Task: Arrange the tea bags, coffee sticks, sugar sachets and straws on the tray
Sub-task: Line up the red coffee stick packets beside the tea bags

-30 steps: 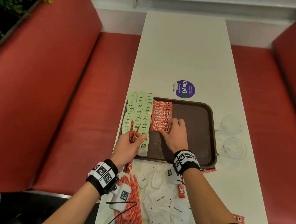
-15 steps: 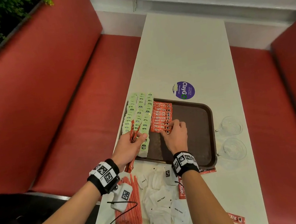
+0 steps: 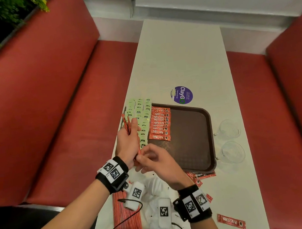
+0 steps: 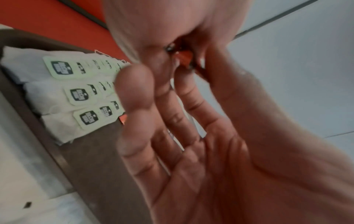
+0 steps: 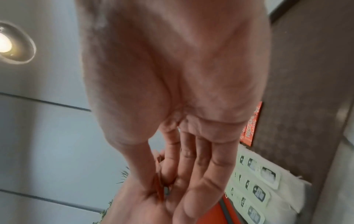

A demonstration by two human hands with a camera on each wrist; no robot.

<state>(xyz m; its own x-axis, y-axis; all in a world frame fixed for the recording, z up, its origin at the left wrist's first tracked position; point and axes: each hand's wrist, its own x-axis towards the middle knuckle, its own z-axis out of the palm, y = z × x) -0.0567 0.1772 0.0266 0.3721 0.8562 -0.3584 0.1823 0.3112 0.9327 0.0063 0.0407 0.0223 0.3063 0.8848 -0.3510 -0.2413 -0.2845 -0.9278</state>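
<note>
**Straws between two hands, over the near-left corner of the tray**

Straws (image 3: pixel 128 124), thin, red and paper-wrapped, run through my left hand (image 3: pixel 129 144); their far tips stick out past my fingers, their near ends come out by my wrist. How many I hold I cannot tell, as my palm covers the middle of them. My left fingers look loosely curled round the bundle in the head view; the wrist view is blurred and shows them nearly straight. My right hand (image 3: pixel 158 165) sits just beside my left wrist, thumb and fingertips pinching the near ends. In my right wrist view only a red sliver (image 5: pixel 160 191) shows at that pinch.

Beyond my left hand, the tea bags (image 3: pixel 143 119) lie in overlapping rows, soft white pouches with pale green tags, along the left side of the brown tray (image 3: pixel 209 137). Just right of them the coffee sticks (image 3: pixel 160 123), glossy red, are stacked in one column. The tray floor to the right of those is bare and pebbled, with a raised rim.

Under my forearms, more straws (image 3: pixel 126 219) and white sugar sachets (image 3: pixel 151 197) lie on the table (image 3: pixel 180 52), partly hidden by my wrists. Loose coffee sticks (image 3: pixel 231 224) lie right of my right wrist. Two clear glass cups (image 3: pixel 230 142) stand right of the tray.
</note>
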